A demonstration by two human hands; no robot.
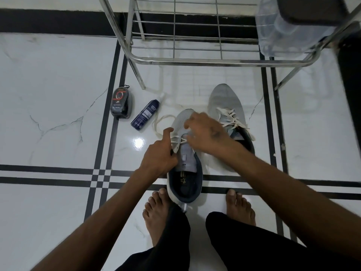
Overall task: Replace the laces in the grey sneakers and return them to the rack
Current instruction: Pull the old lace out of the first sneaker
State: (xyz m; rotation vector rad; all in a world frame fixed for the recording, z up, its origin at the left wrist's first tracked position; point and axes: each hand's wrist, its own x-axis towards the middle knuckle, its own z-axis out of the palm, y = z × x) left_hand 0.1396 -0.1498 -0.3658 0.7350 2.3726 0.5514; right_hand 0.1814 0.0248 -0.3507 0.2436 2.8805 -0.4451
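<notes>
The left hand (159, 153) grips the near sneaker's (184, 163) side to steady it on the floor (58, 94), so the right hand (205, 132) – fingers curled, blurred – can work its lace (176, 138); whether it pinches, I cannot tell.

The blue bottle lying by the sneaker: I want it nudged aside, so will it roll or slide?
The bottle lies on its side and looks cylindrical, so a sideways nudge would probably roll it. The floor is glossy tile, so it may travel far. Pushed along its length, it should slide instead.
</notes>
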